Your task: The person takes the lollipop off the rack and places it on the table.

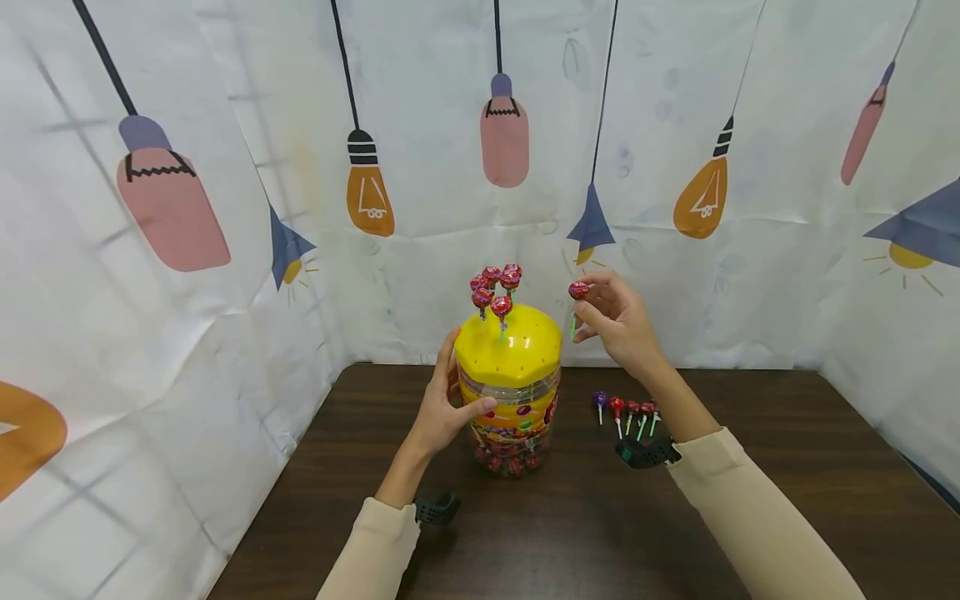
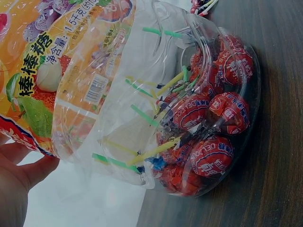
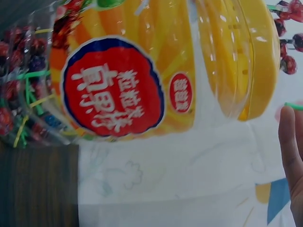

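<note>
Jar: a clear plastic jar with a yellow-orange printed label stands upright on the dark brown wood table; its broad base presumably lets it bear the candy on top without tipping.
Left hand: the left hand grips the jar's side, thumb across the front, most likely to steady it.
Lid: the domed yellow plastic lid sits on the jar and is pierced with small holes, a size that seems meant for the sticks.
Standing candy: a cluster of red-wrapped ball lollipops rises from the lid's far left part, heads up, apparently held by their sticks in holes.
Right hand: the right hand pinches a red-wrapped lollipop with a green stick beside the lid, apart from it; head up and stick down, it matches the cluster's posture.
Loose row: a purple-wrapped lollipop and several loose red-wrapped lollipops lie to the jar's right, probably for easy reach by the right hand.
Inside: more wrapped lollipops rest heads low at the jar's bottom, probably because the heads outweigh the sticks.
</note>
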`<state>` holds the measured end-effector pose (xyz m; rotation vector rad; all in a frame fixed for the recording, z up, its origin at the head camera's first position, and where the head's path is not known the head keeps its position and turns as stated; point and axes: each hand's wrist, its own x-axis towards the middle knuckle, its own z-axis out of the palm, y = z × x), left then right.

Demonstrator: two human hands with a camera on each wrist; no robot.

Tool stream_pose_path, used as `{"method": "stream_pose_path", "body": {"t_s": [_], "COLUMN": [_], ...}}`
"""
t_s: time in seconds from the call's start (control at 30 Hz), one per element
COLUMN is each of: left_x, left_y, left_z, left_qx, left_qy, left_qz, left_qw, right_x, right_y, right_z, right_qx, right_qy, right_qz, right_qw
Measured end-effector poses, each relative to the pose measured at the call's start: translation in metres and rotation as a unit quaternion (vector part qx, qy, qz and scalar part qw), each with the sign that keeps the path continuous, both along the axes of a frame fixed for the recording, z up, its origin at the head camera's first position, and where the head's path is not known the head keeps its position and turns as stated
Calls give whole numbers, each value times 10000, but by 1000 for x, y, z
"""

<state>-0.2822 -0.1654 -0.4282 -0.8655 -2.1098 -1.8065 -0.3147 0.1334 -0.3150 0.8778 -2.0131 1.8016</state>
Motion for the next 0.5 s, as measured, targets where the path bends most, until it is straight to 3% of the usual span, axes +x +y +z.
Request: {"method": "stream_pose_path", "body": {"t_s": [0.5], "left_x": [1], "left_y": [-1], "left_z": [0], "left_qx": [-41], "left_qy": [-51], "left_qz": [29], "left_qw": [10000], "right_x": [6], "right_y": [32], "right_z": [-34], "right_qx": [134], "right_qy": [-389], "right_qz": [-39], "right_qw": [9991]}}
